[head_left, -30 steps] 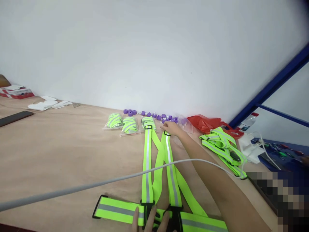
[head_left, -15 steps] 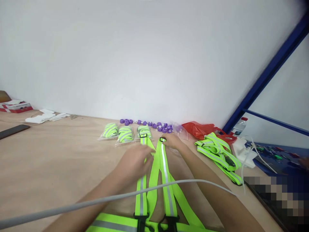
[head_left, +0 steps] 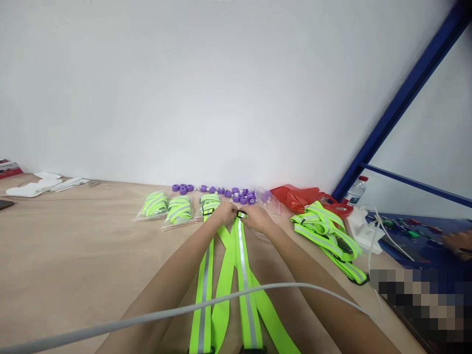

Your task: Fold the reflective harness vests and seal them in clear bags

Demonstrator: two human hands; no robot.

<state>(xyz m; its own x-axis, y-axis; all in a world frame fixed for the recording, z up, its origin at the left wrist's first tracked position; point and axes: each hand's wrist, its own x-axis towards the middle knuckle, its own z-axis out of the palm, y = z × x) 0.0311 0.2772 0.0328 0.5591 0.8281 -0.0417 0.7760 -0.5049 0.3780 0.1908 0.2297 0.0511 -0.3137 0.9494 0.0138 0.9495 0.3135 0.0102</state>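
Observation:
A neon-green reflective strap harness (head_left: 224, 290) with silver stripes lies spread over the table, its straps running away from me and crossing near the top. My right hand (head_left: 256, 218) pinches the black slide buckle (head_left: 242, 214) at the far end of the right strap. Close beside it, my left hand (head_left: 224, 214) has its fingers closed at the same buckle; whether they grip the buckle or the webbing is hidden. Another slide buckle (head_left: 208, 212) sits on the left strap, just left of my left hand. Black clips show at the bottom edge.
Behind my hands lie bagged green straps (head_left: 179, 210) and several purple caps (head_left: 236, 193). To the right are a red plastic bag (head_left: 295, 197), a loose strap bundle (head_left: 326, 231), a bottle (head_left: 356, 191) and a white power strip (head_left: 363, 231). A grey cable (head_left: 177, 310) crosses over my forearms. Another person's hand (head_left: 459, 243) is at far right.
My left hand has moved forward from above the straps to the right strap's buckle, meeting my right hand. The view has shifted, so the harness clips sit lower in it.

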